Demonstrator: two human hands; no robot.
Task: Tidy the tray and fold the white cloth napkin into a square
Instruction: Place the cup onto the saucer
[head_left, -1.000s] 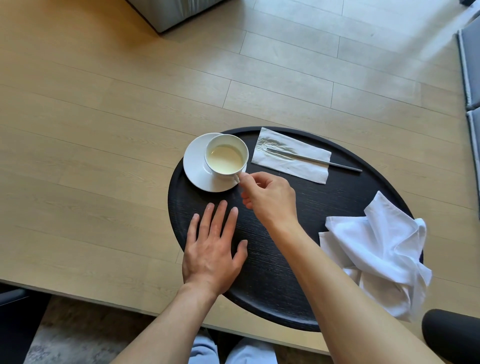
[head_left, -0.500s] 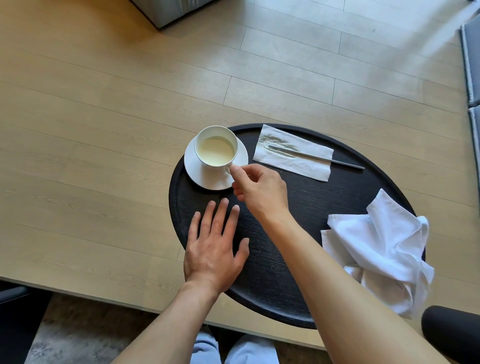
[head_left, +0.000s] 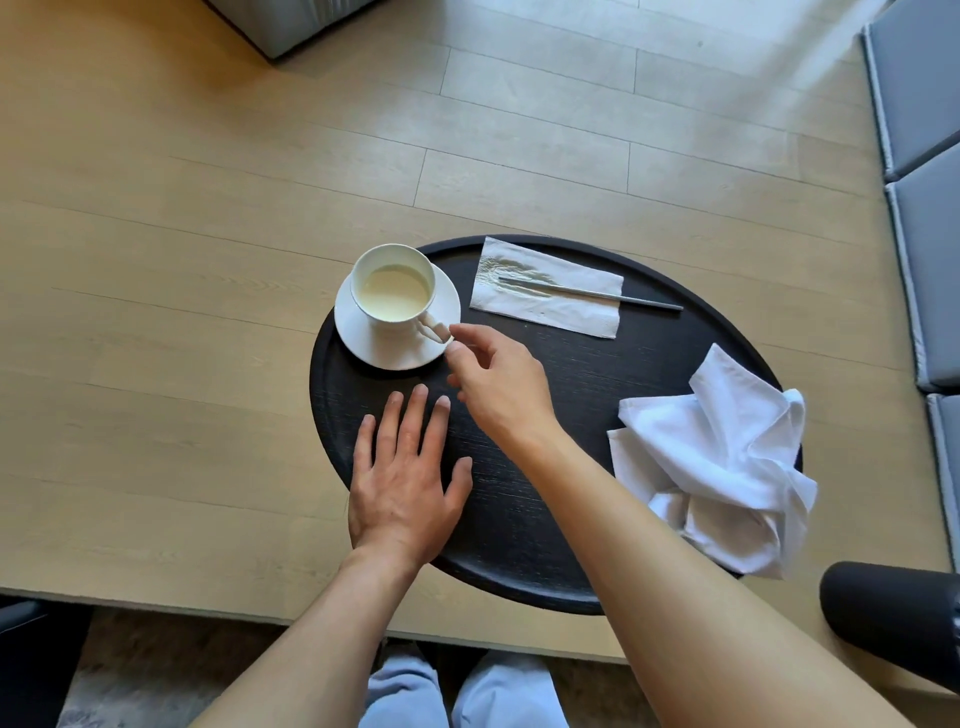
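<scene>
Cup (head_left: 393, 291) shifted left; handle (head_left: 434, 328) toward wearer

Both forearms are bare from the bottom of the picture up to the wrists, with no sleeve, watch, ring or band showing on either. The left hand (head_left: 402, 488) and the right hand (head_left: 501, 387) have short, plain nails (no polish). Below the near edge of the worktop, the knees wear pale blue-grey trousers (head_left: 462, 693) of soft, creased fabric.
</scene>
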